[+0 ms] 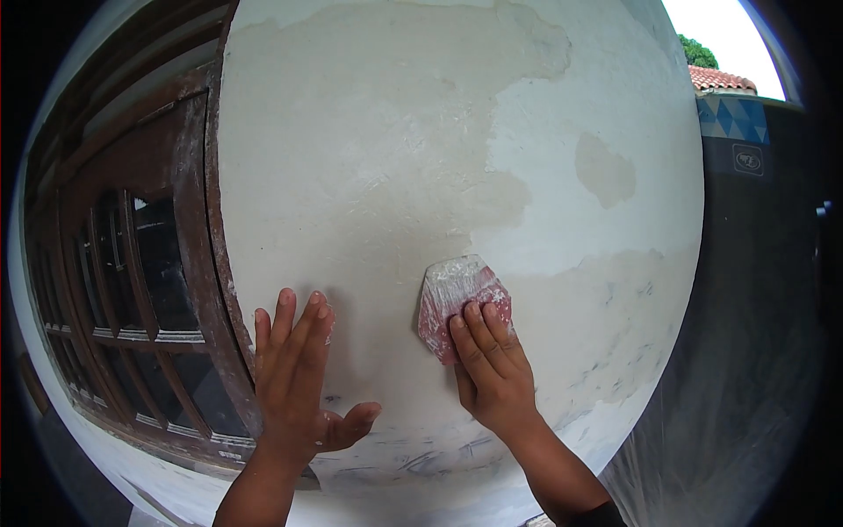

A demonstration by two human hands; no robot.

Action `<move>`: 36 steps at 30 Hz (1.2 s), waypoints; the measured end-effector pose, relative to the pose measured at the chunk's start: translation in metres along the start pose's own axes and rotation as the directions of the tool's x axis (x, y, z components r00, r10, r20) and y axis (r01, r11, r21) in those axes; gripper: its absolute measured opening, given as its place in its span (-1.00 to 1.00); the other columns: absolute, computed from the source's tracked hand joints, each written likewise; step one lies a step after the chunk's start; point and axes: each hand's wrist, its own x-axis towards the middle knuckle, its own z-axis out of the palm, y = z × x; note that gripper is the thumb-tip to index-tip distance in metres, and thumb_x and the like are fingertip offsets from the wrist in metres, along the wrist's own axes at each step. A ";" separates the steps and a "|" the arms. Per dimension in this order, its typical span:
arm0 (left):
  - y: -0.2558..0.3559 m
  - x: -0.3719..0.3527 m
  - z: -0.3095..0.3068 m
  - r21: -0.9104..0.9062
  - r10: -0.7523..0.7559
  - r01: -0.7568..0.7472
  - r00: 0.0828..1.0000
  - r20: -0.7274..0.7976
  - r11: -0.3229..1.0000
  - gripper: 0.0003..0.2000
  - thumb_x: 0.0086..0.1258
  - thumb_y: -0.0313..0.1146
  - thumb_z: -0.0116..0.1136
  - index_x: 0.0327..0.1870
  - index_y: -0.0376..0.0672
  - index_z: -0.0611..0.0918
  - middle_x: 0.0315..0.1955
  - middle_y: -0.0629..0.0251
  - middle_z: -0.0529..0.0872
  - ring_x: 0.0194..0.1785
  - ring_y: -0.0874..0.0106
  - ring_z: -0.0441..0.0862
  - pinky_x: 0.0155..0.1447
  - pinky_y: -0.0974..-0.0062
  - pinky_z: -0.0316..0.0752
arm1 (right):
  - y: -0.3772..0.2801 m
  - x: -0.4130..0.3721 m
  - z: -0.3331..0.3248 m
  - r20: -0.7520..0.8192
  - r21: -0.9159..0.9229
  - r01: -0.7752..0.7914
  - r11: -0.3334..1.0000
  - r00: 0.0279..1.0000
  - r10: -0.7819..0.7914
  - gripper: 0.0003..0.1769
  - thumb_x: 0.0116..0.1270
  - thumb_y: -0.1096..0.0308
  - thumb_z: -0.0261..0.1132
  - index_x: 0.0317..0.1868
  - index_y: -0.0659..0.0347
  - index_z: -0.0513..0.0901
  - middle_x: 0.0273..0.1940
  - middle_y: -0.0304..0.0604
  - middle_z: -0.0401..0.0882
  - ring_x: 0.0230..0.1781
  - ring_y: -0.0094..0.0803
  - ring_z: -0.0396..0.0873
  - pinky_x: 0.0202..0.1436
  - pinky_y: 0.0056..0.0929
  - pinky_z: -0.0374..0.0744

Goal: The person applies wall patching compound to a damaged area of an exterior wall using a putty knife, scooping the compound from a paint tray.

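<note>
A pale wall with darker, damp-looking patches fills the middle of the head view. My right hand holds a flat, angular red scraper smeared with white material, its face lying near the wall and the fingers pressed over its lower right part. The thumb is hidden behind the scraper. To the left, my left hand is raised before the wall with fingers stretched and thumb spread, holding nothing. White specks show on its fingertips.
A brown wooden door or window with glass panes stands at the left, its frame edge close to my left hand. Beyond the wall's right edge are a dark surface, a blue patterned strip and a tiled roof.
</note>
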 end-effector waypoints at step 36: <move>-0.001 -0.011 -0.001 -0.025 -0.018 0.019 0.999 0.030 0.999 -0.12 0.38 0.38 0.01 0.37 -0.36 0.46 0.36 -0.07 0.50 0.54 -0.10 0.27 0.59 -0.13 -0.08 | -0.002 -0.049 -0.003 -0.030 -0.070 0.042 0.997 0.999 -0.044 -0.55 0.30 0.48 0.31 0.23 0.19 0.68 0.26 -0.03 0.62 0.43 -0.13 0.44 0.40 -0.13 0.47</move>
